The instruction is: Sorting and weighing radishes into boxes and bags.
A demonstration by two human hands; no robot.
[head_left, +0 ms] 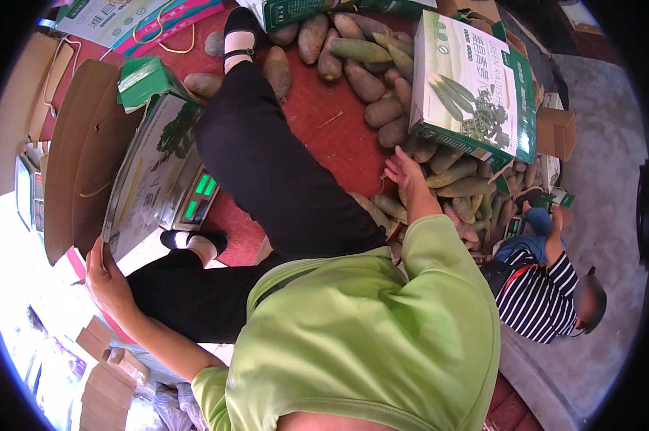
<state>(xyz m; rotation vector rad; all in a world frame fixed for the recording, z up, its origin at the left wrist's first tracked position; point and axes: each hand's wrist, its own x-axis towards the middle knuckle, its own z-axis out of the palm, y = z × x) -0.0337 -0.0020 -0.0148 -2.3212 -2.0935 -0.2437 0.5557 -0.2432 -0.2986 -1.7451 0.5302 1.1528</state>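
Note:
My left hand [109, 284] grips the near edge of an open carton [155, 169], a white and green box with a brown inner flap [87, 154] standing up. Beneath the carton is a digital scale [197, 197] with lit green readouts. My right hand [405, 172] reaches over a heap of radishes [457, 188], its fingers spread and nothing seen in them. Dusty green and brown-red skins show on these long radishes. Just beyond that hand, a closed white and green carton [472, 93] rests on the heap.
More radishes [365, 81] lie on the red floor covering [317, 133]. At the far left stands a blue and pink box [134, 25] with cord handles. A person in a striped shirt [533, 302] sits low at the right. Flattened cardboard [105, 388] and plastic bags [173, 409] lie at the lower left.

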